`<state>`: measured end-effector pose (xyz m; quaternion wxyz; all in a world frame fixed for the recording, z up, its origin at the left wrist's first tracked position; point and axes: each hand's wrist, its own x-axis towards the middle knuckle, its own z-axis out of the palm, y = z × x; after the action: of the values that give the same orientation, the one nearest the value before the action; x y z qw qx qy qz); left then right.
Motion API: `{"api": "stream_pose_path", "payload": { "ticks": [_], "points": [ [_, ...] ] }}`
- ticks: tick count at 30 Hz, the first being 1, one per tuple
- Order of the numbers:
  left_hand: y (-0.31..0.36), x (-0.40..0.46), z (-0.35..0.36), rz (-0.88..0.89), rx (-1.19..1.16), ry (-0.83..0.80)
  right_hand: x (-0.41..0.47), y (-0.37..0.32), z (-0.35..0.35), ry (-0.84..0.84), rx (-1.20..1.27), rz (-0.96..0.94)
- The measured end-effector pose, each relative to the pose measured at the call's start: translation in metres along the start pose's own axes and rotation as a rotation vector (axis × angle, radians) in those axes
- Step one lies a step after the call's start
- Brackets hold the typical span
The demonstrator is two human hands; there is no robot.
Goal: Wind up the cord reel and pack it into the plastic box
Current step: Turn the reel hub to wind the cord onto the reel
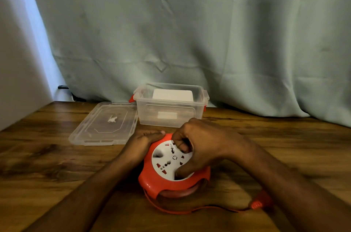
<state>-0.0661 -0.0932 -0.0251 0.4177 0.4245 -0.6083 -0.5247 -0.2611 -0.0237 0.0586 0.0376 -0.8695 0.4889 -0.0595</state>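
Near the front edge of the brown wood-grain desk (pixel 47 155) sat the round orange plastic cord reel (pixel 171 180) with its white socket face up; all positions below are referenced to it. Left hand (pixel 145 141) was cupped against the reel's far-left rim, fingers wrapped on the orange casing. Right hand (pixel 201 146) lay over the white face, fingers curled into it and thumb pressed into a recess at the near edge, gripping the centre disc. Thin orange cord (pixel 171 210) trailed out from the reel's near side and ran rightward along the desk to the orange plug (pixel 260 202), lying just beside the right forearm. Behind the reel stood the clear plastic box (pixel 171 114) with red latches, open. Its clear lid (pixel 104 123) lay flat behind-left of the reel, touching the box. Pale green curtain (pixel 190 32) hung behind everything.
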Motion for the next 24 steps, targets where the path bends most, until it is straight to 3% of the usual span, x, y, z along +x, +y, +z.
{"api": "stream_pose_path", "payload": {
  "ticks": [7, 12, 19, 24],
  "points": [
    [-0.001, 0.0, 0.0, 0.0, 0.007, 0.002, 0.001, -0.014, 0.005, 0.038, -0.069, 0.041],
    [0.0, 0.0, 0.001, -0.009, 0.004, 0.021, 0.005, -0.019, 0.01, 0.01, -0.105, -0.057],
    [0.002, -0.001, -0.002, 0.021, 0.031, 0.019, 0.003, -0.001, -0.003, 0.053, 0.118, -0.037],
    [0.002, -0.002, -0.002, 0.011, 0.064, -0.001, 0.004, 0.014, -0.009, -0.082, 0.2, -0.101]
  ]
}}
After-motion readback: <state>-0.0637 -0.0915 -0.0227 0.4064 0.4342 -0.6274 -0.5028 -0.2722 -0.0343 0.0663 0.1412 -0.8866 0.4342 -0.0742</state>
